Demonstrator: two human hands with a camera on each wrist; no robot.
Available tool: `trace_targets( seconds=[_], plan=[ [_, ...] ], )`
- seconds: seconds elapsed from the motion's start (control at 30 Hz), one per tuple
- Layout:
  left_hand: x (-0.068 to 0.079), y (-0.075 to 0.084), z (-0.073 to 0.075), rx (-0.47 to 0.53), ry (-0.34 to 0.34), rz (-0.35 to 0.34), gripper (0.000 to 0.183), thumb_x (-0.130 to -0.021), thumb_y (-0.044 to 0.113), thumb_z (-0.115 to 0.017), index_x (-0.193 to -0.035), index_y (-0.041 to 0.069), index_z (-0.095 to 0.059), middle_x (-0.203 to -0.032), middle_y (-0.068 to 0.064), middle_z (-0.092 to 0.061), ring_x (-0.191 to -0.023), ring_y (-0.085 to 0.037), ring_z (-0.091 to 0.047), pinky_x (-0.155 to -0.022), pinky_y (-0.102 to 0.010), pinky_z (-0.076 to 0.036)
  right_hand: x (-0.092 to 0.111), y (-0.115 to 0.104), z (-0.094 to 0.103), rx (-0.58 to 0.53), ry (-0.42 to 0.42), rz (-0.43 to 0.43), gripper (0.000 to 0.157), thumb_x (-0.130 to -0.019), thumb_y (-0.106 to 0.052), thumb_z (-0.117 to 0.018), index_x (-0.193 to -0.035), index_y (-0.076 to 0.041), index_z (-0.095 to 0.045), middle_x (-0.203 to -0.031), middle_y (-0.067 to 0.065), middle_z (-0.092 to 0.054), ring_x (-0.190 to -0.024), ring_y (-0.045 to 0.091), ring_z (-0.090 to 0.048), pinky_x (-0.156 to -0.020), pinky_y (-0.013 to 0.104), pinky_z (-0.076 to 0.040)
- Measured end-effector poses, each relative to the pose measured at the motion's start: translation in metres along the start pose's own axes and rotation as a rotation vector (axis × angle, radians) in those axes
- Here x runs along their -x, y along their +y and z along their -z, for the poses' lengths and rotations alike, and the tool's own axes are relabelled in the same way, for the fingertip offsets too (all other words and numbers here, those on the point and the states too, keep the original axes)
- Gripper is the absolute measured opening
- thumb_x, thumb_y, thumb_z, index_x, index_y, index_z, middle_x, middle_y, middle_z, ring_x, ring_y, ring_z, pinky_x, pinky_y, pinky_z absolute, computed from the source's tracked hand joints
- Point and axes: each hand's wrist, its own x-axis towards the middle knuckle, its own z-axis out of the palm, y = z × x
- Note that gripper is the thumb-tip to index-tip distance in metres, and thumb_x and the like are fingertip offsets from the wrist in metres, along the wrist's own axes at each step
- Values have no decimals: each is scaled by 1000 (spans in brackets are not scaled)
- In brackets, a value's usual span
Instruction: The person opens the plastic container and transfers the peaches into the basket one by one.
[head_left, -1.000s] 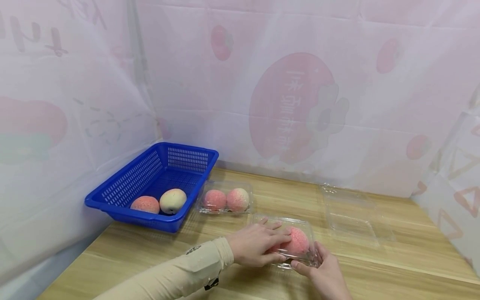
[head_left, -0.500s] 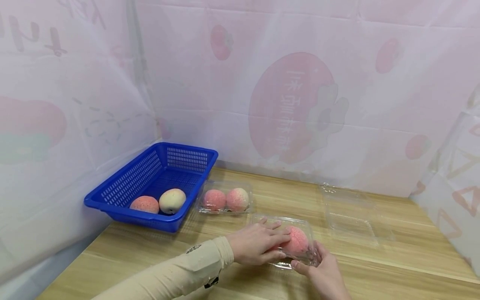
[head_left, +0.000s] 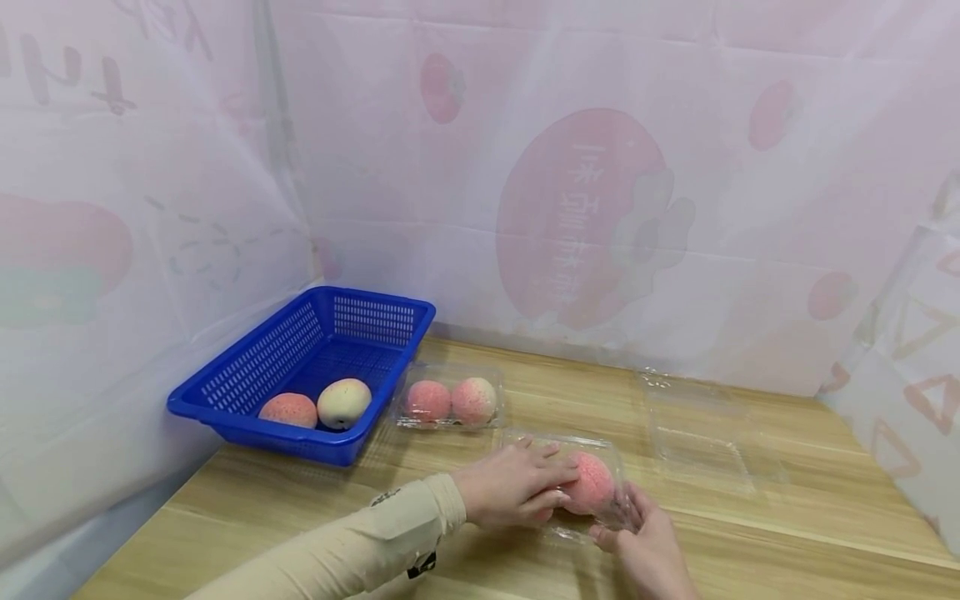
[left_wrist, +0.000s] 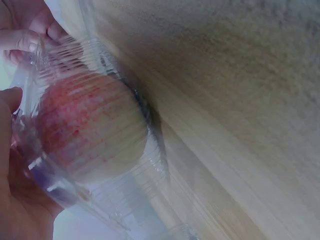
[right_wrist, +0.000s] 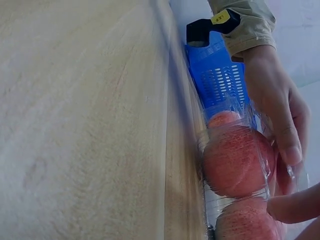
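A clear plastic clamshell box [head_left: 517,437] holds two pink peaches; the right-hand peach [head_left: 588,483] shows through the lid, and the other is mostly covered by my left hand [head_left: 513,485]. That hand lies flat across the lid, fingers extended toward the right, thumb along the near edge. At the box's right end my right hand [head_left: 648,537] grips the corner, thumb in front and fingers behind. Through the ribbed wall in the left wrist view, a red-and-yellow peach [left_wrist: 95,127] fills much of the box. Both peaches sit side by side in the right wrist view, the left thumb [right_wrist: 287,142] beside the lid edge.
Behind and left stands another clear box [head_left: 491,375] with two peaches. A blue basket [head_left: 416,321] at the left contains a reddish peach [head_left: 288,410] and a pale one [head_left: 345,402]. Farther right on the wooden table [head_left: 810,533] lies an unfilled clear clamshell box [head_left: 697,433].
My right thumb has shifted slightly along the near corner of the box. The left fingers have drawn back a little on the lid. The other things stay put.
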Motion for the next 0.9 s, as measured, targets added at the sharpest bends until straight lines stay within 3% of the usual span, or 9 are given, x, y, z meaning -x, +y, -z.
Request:
trace_targets(
  seconds=[0.17,0.9],
  plan=[
    [-2,-4,2,68,23,3,40,-107,35,-40,-139,18,-57,-144,0,-51,-135,-22,-42,-109,-51,-33,0,0,0,23,-2,-8,85,-79,-3,-75,-145,17,-24,-144,36,-34,-131,53,-34,-104,64,-29],
    [-7,-5,14,43,-32,-13,39,-107,38,-38,-134,23,-62,-136,9,-57,-132,-20,-45,-105,-43,-39,-1,2,1,-42,-2,-9,86,-80,-3,-76,-145,16,-23,-144,36,-34,-131,50,-35,-106,60,-30]
  ],
)
